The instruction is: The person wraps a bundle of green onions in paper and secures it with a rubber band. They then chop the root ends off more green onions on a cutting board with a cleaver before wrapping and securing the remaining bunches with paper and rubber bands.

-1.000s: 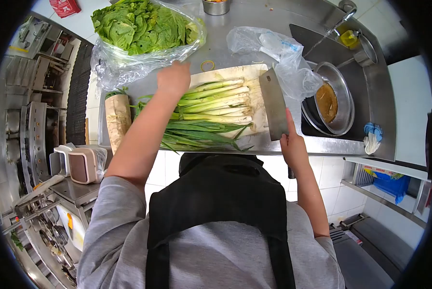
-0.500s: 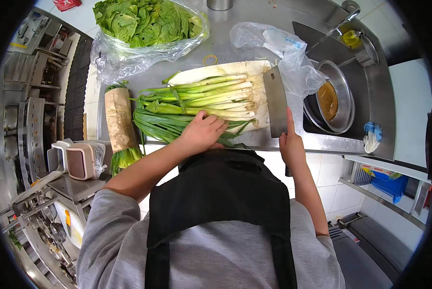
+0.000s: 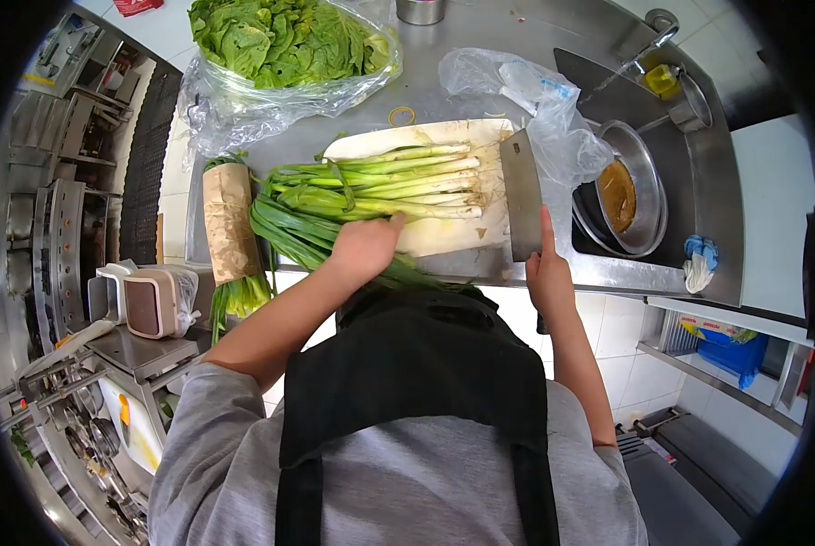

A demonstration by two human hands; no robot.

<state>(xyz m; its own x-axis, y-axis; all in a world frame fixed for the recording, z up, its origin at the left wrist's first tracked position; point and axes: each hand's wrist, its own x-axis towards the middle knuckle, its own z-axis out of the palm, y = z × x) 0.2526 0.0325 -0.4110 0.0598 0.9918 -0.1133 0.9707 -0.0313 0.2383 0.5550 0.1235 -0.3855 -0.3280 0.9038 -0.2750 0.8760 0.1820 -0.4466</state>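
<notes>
A bunch of green onions (image 3: 407,187) lies across a white cutting board (image 3: 457,238), white root ends to the right and green leaves to the left. My left hand (image 3: 368,247) is closed around some of the leaves near the front. Its index finger reaches onto the nearest stalk, while the other fingers are mostly hidden. In my right hand (image 3: 550,278) is the handle of a cleaver (image 3: 521,196), index finger stretched along the blade. The broad blade lies at the board's right end, apart from the stalks.
Behind the board, leafy lettuce (image 3: 289,41) fills a clear plastic bag. A paper-wrapped green bundle (image 3: 229,223) lies left. At right, a plastic bag (image 3: 526,82) lies beside the sink (image 3: 598,73), which holds metal bowls (image 3: 653,218). A yellow rubber band (image 3: 401,116) is behind the board.
My left hand has shifted left, and the loose leaves in front have moved toward the counter's front edge, baring more of the board. My right hand and the cleaver stay nearly still.
</notes>
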